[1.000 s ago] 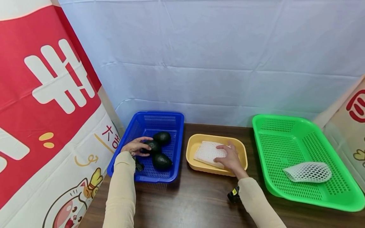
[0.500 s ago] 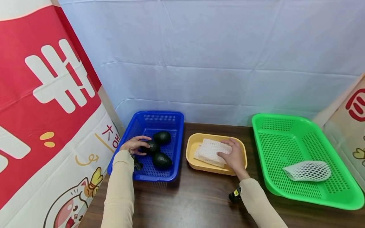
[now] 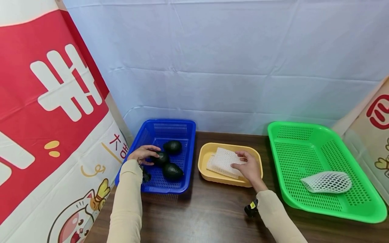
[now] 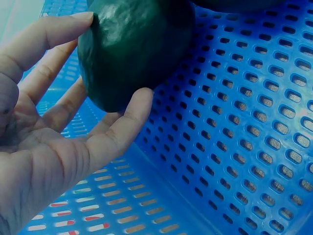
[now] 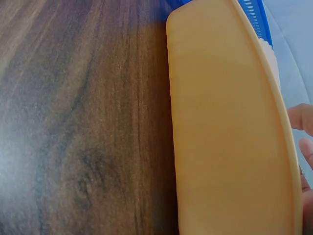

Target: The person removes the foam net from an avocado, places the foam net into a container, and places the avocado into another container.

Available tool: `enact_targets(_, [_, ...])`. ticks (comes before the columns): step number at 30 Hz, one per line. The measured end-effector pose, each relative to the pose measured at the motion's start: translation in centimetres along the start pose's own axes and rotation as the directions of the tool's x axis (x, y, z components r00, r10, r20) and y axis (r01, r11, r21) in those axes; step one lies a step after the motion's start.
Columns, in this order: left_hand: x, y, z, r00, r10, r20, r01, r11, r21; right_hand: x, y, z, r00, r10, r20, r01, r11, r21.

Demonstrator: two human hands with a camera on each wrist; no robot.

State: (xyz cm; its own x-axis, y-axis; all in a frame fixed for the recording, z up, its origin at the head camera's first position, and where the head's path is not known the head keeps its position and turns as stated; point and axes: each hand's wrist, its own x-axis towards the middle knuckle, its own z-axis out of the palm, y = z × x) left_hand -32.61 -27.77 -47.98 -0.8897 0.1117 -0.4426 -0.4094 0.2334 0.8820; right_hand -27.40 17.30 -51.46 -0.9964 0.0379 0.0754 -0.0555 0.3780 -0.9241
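Note:
Inside the blue basket [image 3: 190, 155], my left hand [image 3: 142, 154] grips a dark green avocado [image 3: 162, 158], its thumb and fingers curved round one end. Two more avocados, one behind [image 3: 172, 147] and one in front [image 3: 172, 171], lie beside it. In the left wrist view, the fingertips touch the avocado's skin [image 4: 137, 49]. Over the yellow tray [image 3: 202, 162], my right hand [image 3: 251, 168] pinches the right end of a white foam net sleeve [image 3: 226, 158]. More netting lies beneath that sleeve. The tray wall [image 5: 225, 122] hides most of this hand in the right wrist view.
A green basket [image 3: 304, 155] stands at the right, with a net-wrapped object [image 3: 329, 182] in it. Brown wooden tabletop [image 3: 200, 216] extends in front of the tray. Pale cloth [image 3: 218, 67] hangs behind, and a printed banner [image 3: 91, 162] borders the left side.
The top foam sleeve has shifted and turned slightly towards the back of the tray. My right hand has moved a little right and its fingers have drawn in. My left hand stays on the avocado.

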Motion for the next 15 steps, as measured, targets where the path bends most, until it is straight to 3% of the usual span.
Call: enact_targets(15, [-0.25, -0.12, -0.04, 0.999, -0.002, -0.034, 0.002, 1.0, -0.011, -0.67, -0.87, -0.52, 0.998, 0.035, -0.043, -0.033, 0.999, 0.041])
